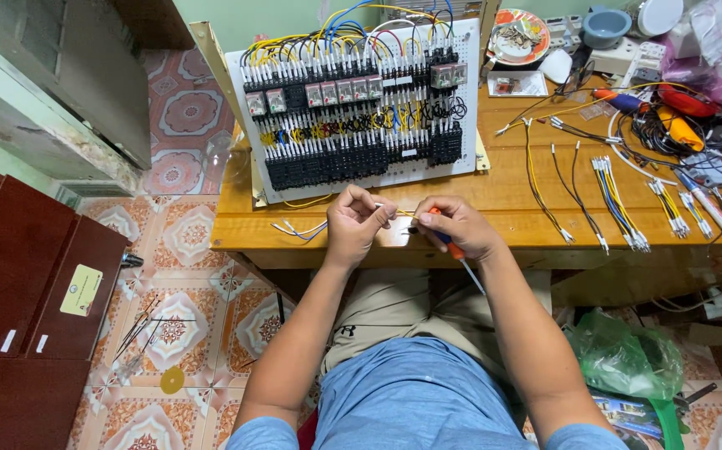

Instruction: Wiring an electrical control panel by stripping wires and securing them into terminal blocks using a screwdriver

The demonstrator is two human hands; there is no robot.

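My left hand (354, 223) pinches a thin yellow wire (403, 213) near the front edge of the wooden table (511, 192). My right hand (461, 227) grips an orange-handled screwdriver (454, 247), whose metal shaft points down toward my lap, and its fingers also touch the same wire. Both hands meet just in front of a white perforated panel (361, 104) filled with black relay sockets, small relays and yellow, blue and red wiring.
Cut wires with white ferrules (619, 204) lie in bundles on the table's right. A plate of small parts (518, 36), a bowl, pliers and tools crowd the back right. Loose white and blue wires (298, 228) lie left. A green plastic bag (628, 358) sits on the tiled floor.
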